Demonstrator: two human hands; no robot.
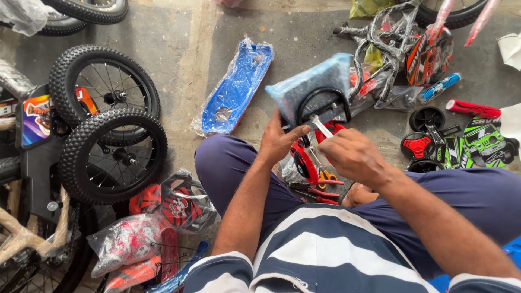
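L hand [278, 142]: forearm angled up from lap, fingers curled shut on metal bracket [320, 126], thumb on top.
R hand [354, 156]: wrist bent inward, closed in a fist just right of bracket; can't tell what it pinches.
Saddle [317, 92]: black, in blue plastic wrap, just above both hands, touching bracket.
Pliers [324, 178]: orange handles, on floor below hands, betw. knees.
Blue tray [234, 89]: up-left of L hand, apart.

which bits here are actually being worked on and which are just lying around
In hand:
left hand and right hand
wrapped bike saddle
spanner
red part under it

Lying about:
two small wheels
blue plastic tray
training wheels
red grip
scissors
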